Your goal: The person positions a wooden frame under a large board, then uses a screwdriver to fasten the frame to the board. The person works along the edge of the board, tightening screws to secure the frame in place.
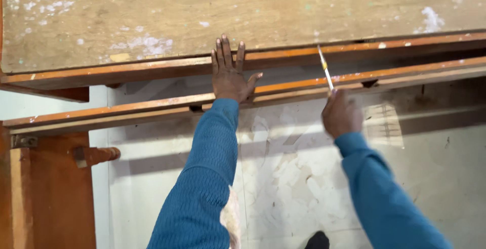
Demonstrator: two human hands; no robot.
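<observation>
Step in hand: brush work along the orange wooden frame (pixel 152 108) under the worn board (pixel 253 11), as I judge it, with one hand bracing and the other carrying the tool
Left hand (pixel 229 74): open and flat, fingers together and pointing up, thumb splayed to the right; the palm presses on the frame's rails, fingertips reaching the upper rail
Right hand (pixel 341 113): closed around the lower end of a thin brush (pixel 324 68), knuckles toward the camera (it is blurred, so the exact finger placement cannot be told)
Brush: slim pale handle with a yellow band, slanting up and to the left from the fist; its tip sits at the edge of the upper rail, just below the board
Arms: both in blue knitted sleeves (pixel 202 188), raised and stretched forward, the left nearly straight, the right bent in from the lower right
Next move calls for: a steady wrist and light pressure to keep the tip on the narrow rail edge, while the flat hand holds firm
Around: a scraped whitish wall (pixel 293 178) behind, and an orange panel with a metal latch (pixel 96 155) at lower left
</observation>
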